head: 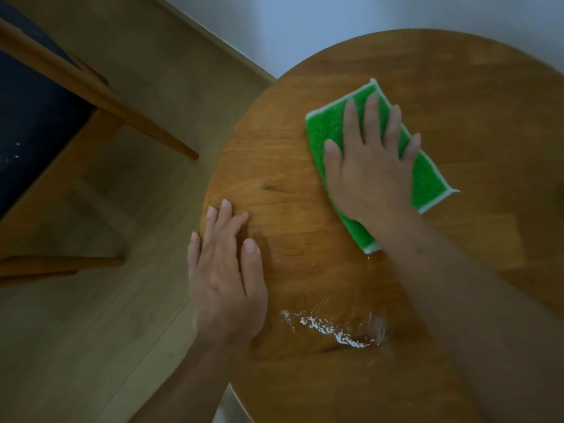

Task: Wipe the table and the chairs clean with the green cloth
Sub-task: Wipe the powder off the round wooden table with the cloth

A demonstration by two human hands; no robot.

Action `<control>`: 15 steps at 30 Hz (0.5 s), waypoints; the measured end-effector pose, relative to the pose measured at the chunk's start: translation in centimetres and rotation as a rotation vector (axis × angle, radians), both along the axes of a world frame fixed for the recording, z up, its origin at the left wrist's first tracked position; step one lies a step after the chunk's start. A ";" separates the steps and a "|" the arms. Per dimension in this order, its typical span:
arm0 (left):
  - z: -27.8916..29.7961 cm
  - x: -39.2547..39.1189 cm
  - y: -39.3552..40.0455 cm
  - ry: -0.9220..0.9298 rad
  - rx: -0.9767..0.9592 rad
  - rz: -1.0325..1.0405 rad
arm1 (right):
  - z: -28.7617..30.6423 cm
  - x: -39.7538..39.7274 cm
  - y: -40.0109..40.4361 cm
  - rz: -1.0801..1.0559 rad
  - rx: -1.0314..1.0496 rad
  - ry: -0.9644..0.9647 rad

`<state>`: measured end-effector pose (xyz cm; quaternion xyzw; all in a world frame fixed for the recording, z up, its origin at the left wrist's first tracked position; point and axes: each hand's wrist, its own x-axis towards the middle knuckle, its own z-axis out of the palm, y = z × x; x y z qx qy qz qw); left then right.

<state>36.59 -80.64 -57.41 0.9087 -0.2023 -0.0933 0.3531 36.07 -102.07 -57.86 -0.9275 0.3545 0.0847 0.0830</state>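
Right hand (370, 166) flat, fingers spread, pressing green white-edged cloth (332, 129) upper right on round wooden table (457, 87). Left hand (227, 270) flat, bracing the edge. Sweep down to wet patch (332, 329), lower centre.

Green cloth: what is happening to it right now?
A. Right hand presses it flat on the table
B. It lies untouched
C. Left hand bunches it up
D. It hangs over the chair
A: the right hand lies spread, fingers straight, on the green cloth, flat on the table.
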 end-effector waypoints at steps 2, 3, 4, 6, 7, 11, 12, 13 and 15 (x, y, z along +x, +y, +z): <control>-0.1 0.0 0.1 0.005 -0.022 0.007 | 0.0 0.3 2.2 0.092 -0.018 -0.024; -0.2 -0.1 0.1 0.012 -0.039 0.012 | 0.1 0.1 3.5 0.161 -0.021 -0.037; -0.3 -0.1 0.2 0.021 -0.063 0.022 | 0.1 -0.4 4.7 0.231 -0.014 -0.047; -0.5 0.0 0.4 0.033 -0.129 0.054 | 0.1 -1.9 6.5 0.376 0.016 -0.061; -0.7 0.0 0.5 0.035 -0.156 0.064 | 0.0 -2.9 6.9 0.458 0.030 -0.068; -1.1 0.2 0.5 0.018 -0.183 0.064 | -0.2 -7.4 3.7 0.634 0.060 -0.051; -1.1 0.2 0.4 0.008 -0.174 0.056 | -0.2 -8.4 2.3 0.563 0.053 -0.048; -1.1 0.1 0.4 0.004 -0.160 0.047 | -0.1 -9.5 1.1 0.451 0.048 -0.037; -1.1 0.1 0.4 0.005 -0.123 0.044 | 0.0 -12.2 -0.2 0.204 0.055 -0.013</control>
